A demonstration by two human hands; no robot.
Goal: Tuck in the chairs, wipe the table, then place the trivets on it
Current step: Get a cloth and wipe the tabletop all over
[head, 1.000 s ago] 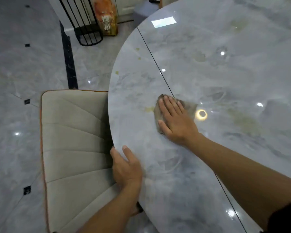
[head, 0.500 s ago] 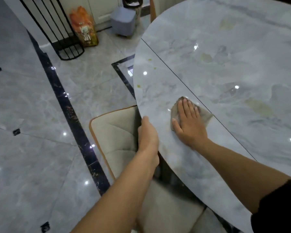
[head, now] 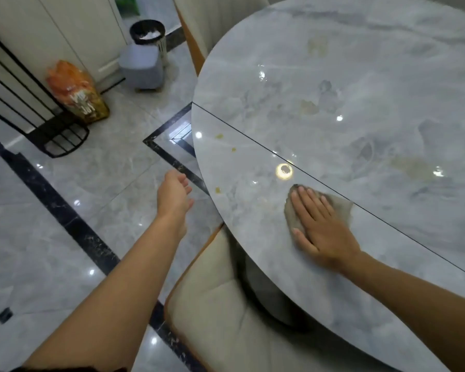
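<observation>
Cloth (head: 340, 209): grey rag, flat on the surface (head: 360, 89) under the right hand (head: 320, 226). Palm is down, fingers straight and slightly spread, pressing rather than gripping. A flat palm gives max contact for the wipe, my read. Rag edges show past the fingertips and on both sides of the hand. It sits just short of the seam (head: 253, 140) that runs across the top.

Left hand (head: 175, 197) is loose with relaxed fingers and holds nothing. It hangs over the floor (head: 91, 170), just off the rim, left of the right hand – probably kept free for balance.

Yellow spots (head: 219, 136) lie ahead-left of the right hand. Bigger tan smears (head: 411, 167) lie beyond it to the right – wiping not finished, I'd say.

Chair (head: 226, 304) below the right wrist is partly under the top. A second chair (head: 199, 22) sits far ahead at the rim. No trivets in view.
</observation>
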